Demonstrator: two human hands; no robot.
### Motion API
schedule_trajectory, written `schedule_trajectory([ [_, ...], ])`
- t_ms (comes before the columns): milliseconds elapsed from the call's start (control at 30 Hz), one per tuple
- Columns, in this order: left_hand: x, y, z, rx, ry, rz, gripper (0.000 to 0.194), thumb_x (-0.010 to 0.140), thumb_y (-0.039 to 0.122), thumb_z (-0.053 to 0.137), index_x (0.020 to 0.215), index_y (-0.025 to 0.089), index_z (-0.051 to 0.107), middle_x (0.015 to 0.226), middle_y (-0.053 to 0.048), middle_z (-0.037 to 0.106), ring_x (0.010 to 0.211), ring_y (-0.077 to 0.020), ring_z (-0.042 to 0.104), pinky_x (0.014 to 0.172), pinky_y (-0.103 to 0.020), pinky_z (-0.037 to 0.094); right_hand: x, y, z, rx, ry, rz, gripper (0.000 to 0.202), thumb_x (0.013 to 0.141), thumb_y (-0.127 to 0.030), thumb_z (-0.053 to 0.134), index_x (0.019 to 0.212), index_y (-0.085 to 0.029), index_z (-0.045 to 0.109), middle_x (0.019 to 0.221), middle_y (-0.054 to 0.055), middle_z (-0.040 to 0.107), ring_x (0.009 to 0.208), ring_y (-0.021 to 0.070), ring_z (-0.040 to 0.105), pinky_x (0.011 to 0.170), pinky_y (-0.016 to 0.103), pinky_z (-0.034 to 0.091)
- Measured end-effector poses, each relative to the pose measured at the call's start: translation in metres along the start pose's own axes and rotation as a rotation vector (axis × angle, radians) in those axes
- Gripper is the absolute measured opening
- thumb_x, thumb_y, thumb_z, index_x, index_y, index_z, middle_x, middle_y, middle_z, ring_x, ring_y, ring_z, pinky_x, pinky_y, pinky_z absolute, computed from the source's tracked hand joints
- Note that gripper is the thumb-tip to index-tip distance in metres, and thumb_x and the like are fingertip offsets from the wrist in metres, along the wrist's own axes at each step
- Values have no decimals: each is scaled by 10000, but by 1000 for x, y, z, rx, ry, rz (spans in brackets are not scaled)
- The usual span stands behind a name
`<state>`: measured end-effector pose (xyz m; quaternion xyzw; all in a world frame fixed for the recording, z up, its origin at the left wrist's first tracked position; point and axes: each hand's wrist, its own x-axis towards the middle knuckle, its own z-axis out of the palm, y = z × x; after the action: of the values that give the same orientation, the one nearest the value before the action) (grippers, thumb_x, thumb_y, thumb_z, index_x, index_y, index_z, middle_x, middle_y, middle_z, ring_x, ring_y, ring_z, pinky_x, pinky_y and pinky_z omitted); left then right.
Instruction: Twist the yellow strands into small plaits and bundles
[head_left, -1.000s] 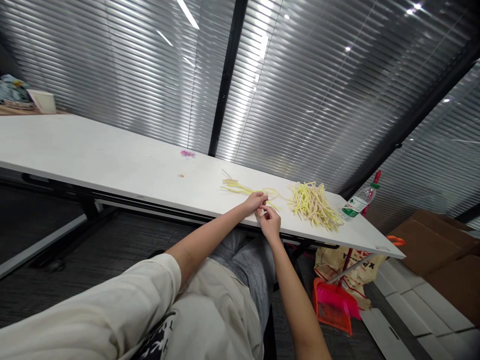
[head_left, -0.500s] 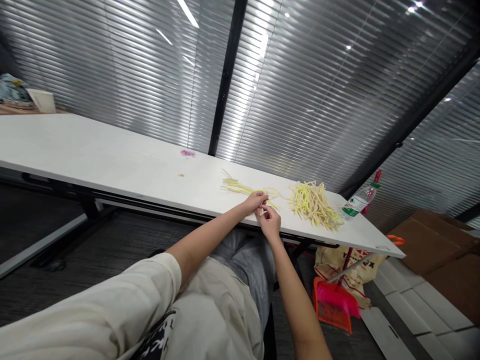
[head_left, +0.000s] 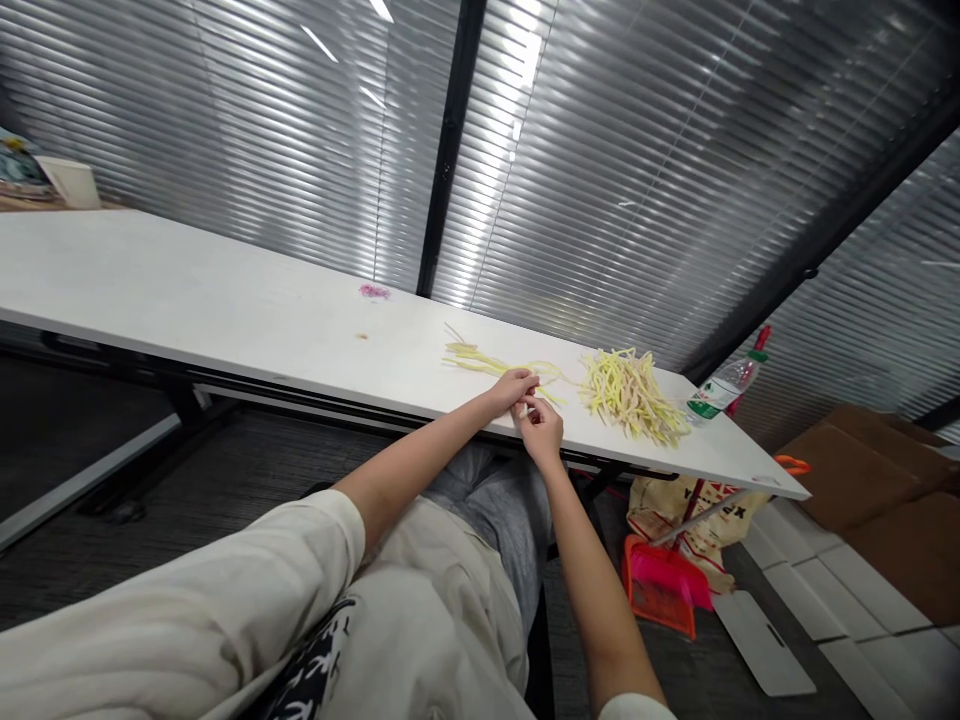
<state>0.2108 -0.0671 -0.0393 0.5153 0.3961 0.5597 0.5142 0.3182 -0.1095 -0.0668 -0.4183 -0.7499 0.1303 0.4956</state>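
My left hand [head_left: 514, 391] and my right hand [head_left: 541, 427] meet at the front edge of the white table [head_left: 247, 320], fingertips pinched close together. What lies between the fingers is too small to make out. Long pale yellow strips [head_left: 480, 361] lie flat just behind my left hand, some passing behind the fingers. To the right of my right hand sits a large loose heap of similar yellow and beige strips [head_left: 630, 395].
A plastic bottle [head_left: 724, 388] leans at the table's right end. Pink bits [head_left: 374, 291] lie near the back edge. At the far left stands a white cup [head_left: 71, 182]. A dustpan [head_left: 667, 580], a printed bag [head_left: 705, 520] and cardboard boxes [head_left: 862, 465] are on the floor at right.
The view has shifted slightly, so the table sits a little higher in the picture. Both hands stay together at the table's edge, with only small finger movement.
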Motion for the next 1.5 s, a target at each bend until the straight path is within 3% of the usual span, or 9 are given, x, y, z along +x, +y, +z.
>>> schedule_trajectory([
  [900, -4, 7, 3, -13, 20, -31, 185, 769, 146, 509, 590, 147, 461, 498, 52, 441, 407, -50, 372, 429, -192, 260, 0, -1, 2, -27, -3, 23, 276, 794, -407, 500, 876, -209, 674, 792, 8, 632, 570, 110, 489, 569, 232, 391],
  [1500, -7, 10, 2, 9, 3, -16, 200, 777, 192, 518, 591, 147, 462, 471, 55, 423, 391, -42, 344, 414, -184, 253, 0, 0, 2, -62, -1, -7, 264, 792, -402, 503, 878, -219, 672, 776, -5, 620, 570, 106, 497, 564, 230, 380],
])
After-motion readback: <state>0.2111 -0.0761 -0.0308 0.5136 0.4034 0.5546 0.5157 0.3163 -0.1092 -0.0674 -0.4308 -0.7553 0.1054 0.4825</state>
